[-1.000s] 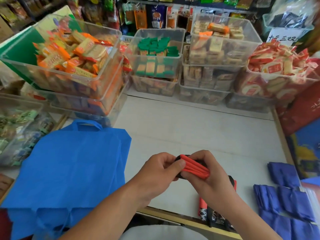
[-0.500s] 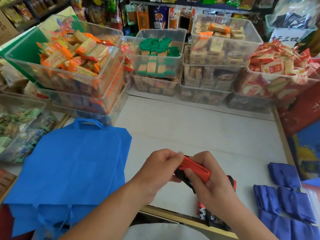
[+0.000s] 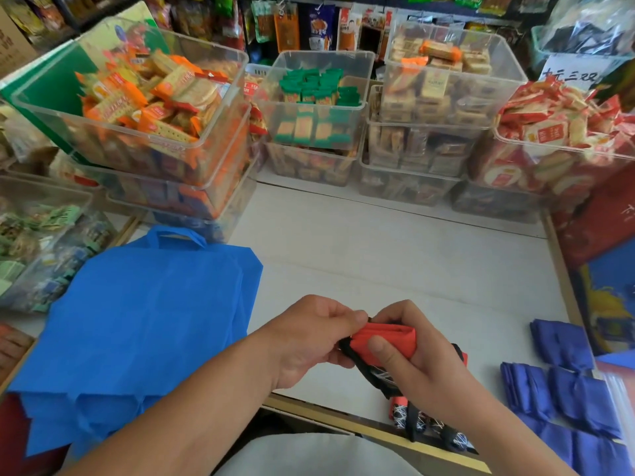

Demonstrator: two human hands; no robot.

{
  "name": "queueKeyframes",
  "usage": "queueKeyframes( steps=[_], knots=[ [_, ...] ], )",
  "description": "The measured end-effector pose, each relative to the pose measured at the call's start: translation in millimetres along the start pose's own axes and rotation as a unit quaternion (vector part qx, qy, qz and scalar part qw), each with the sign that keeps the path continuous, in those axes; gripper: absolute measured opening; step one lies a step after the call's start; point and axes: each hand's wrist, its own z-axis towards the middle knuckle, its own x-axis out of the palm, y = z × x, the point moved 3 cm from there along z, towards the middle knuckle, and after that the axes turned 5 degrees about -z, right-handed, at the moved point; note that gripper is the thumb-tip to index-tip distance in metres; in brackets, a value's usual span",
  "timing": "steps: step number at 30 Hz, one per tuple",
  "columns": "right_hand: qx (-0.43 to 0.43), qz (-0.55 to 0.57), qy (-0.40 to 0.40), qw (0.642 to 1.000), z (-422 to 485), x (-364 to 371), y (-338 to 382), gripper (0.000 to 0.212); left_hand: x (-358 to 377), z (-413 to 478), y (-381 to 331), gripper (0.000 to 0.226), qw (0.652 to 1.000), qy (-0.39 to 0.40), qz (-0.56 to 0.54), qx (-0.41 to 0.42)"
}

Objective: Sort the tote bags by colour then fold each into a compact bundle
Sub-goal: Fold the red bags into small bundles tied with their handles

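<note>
Starting at the lower left of the frame, the big blue tote bag [image 3: 137, 321] lies flat and not folded. Its bottom part hangs past the table edge [image 3: 309, 407], so I think it could slide off if an arm bumps it.

In the lower middle, the left hand [image 3: 309, 341] has its fingers curled, and the thumb and fingertips pinch the left end of the red tote bag [image 3: 385, 338]. That bag is a small, tight bundle held just above the table. The right hand [image 3: 419, 372] presses its thumb on the front of the bundle and wraps its fingers behind it. If either pinch slips, the bundle could pop open. A black and red part [image 3: 412, 420] trails down to the table edge at the bottom middle. It might snag or tug the folds loose.

At the lower right sit the dark blue folded bundles [image 3: 563, 389], touching each other. A swinging elbow could knock them apart.

For writing, the orange snack packets [image 3: 144, 94] at the upper left have print that is too blurry to read. The white sign [image 3: 568, 75] at the upper right has hand-drawn Chinese words that look like "十元三双".
</note>
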Motion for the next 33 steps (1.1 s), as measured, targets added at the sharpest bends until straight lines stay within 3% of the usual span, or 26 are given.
queueKeyframes(
  steps=[3,5,8,11,14,18,22,25,33],
  knots=[
    [0.025,-0.055,0.009,0.998,3.2,8.7,-2.2,0.016,-4.3,2.4,0.1,0.021,0.985,-0.083,0.138,0.055],
    [0.038,-0.127,0.022,0.991,8.2,16.3,-9.3,0.026,-10.0,4.4,1.6,0.021,0.959,-0.126,0.238,0.094],
    [0.029,-0.209,0.005,0.977,17.9,26.4,-10.5,0.022,-17.3,3.9,1.3,0.018,0.924,-0.166,0.313,0.142],
    [0.032,-0.228,0.009,0.973,27.3,33.3,-7.5,0.024,-21.1,2.8,-2.4,0.014,0.927,-0.173,0.290,0.162],
    [0.074,-0.114,0.033,0.990,34.3,36.6,-2.6,0.021,-28.4,4.7,-13.7,0.014,0.936,-0.143,0.279,0.160],
    [0.155,0.058,-0.104,0.981,47.0,34.2,7.8,0.013,-47.1,5.3,-30.9,0.014,0.935,-0.096,0.269,0.211],
    [0.237,0.197,-0.121,0.944,54.5,42.2,7.4,0.020,-56.1,6.4,-24.9,0.021,0.968,-0.039,0.153,0.193],
    [0.264,0.188,-0.121,0.938,53.0,45.8,7.7,0.030,-55.3,13.9,-19.3,0.022,0.976,-0.045,0.115,0.178],
    [0.272,0.181,-0.164,0.931,29.1,26.7,-18.1,0.023,-6.4,34.7,2.9,0.026,0.986,0.012,0.088,0.143]
  ],
)
